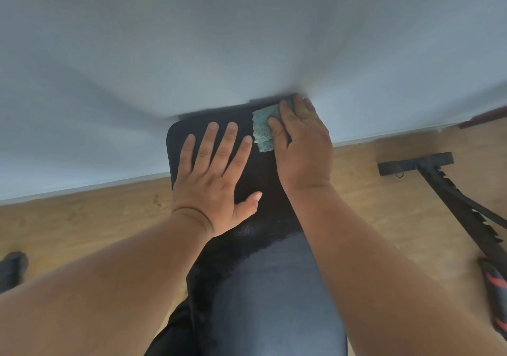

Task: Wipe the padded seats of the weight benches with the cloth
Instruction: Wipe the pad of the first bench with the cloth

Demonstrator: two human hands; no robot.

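A black padded bench seat point(255, 268) runs from the bottom of the view up to the wall. My left hand point(216, 174) lies flat on the pad's far left part, fingers spread and straight. At the pad's far right corner my right hand point(301, 147) presses a teal cloth point(263, 132) down with flat fingers. Most of the cloth is under the palm; its left part sticks out. The nearer pad surface looks glossy, the farther part darker and matte.
A pale wall point(247, 40) stands directly behind the bench end. Wooden floor point(82, 218) lies on both sides. A black metal frame with a notched bar point(450, 196) lies on the floor at right. A dark shoe point(12, 270) shows at the left edge.
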